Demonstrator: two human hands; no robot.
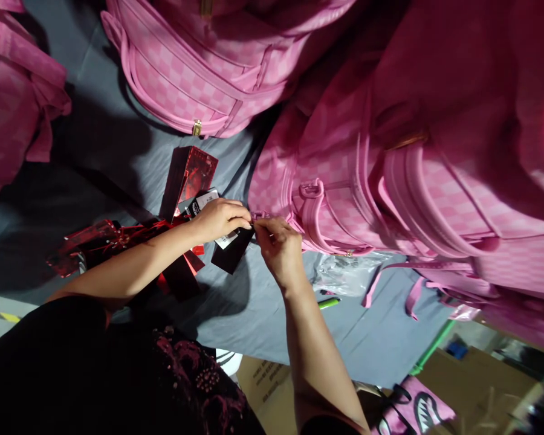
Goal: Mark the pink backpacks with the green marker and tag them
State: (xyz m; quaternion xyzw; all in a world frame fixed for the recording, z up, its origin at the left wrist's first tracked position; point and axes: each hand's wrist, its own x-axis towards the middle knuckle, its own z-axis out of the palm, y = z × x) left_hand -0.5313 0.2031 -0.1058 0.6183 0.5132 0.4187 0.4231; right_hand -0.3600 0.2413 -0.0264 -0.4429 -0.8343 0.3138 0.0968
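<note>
My left hand [220, 219] is closed in a pinch on a dark hang tag [231, 252] that hangs below my fingers. My right hand [278, 246] is closed too, pinching a small pink part at the edge of the big pink checkered backpack [344, 187], right beside the tag's top. Both hands meet over the grey cloth-covered table [236, 302]. More red and black tags [193, 175] lie spread just left of my left hand.
A second pink checkered backpack [208, 66] lies at the top, a third [13, 103] at the far left. A clear plastic bag [344, 275] and a green pen [329, 302] lie right of my right wrist. Cardboard boxes [265, 380] stand below the table edge.
</note>
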